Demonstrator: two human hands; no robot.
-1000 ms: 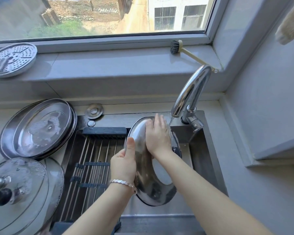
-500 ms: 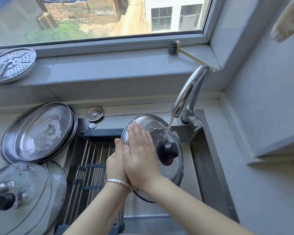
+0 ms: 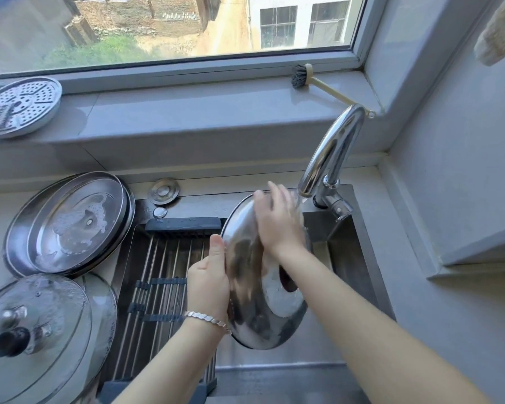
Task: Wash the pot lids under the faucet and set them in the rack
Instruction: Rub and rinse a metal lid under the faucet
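Observation:
A shiny steel pot lid [image 3: 254,310] stands tilted on edge over the sink, its top near the faucet [image 3: 330,153], where water runs. My left hand [image 3: 209,282] grips the lid's left rim, thumb up along the edge. My right hand [image 3: 277,223] lies flat with straight fingers on the lid's upper face, close to the spout. The lid's dark knob [image 3: 286,282] shows partly under my right forearm. A roll-up rack [image 3: 161,275] of metal rods spans the sink's left half, bare of lids.
On the counter at left lie a soapy steel lid [image 3: 70,223] and two stacked glass lids [image 3: 38,330] with a black knob. A perforated steamer plate [image 3: 19,104] and a dish brush [image 3: 303,78] sit on the window sill. The sink basin [image 3: 347,258] lies at right.
The lid turned from facing me to edge-on. My right hand slid from its lower left face up to the top by the spout. My left hand's thumb now shows on the rim.

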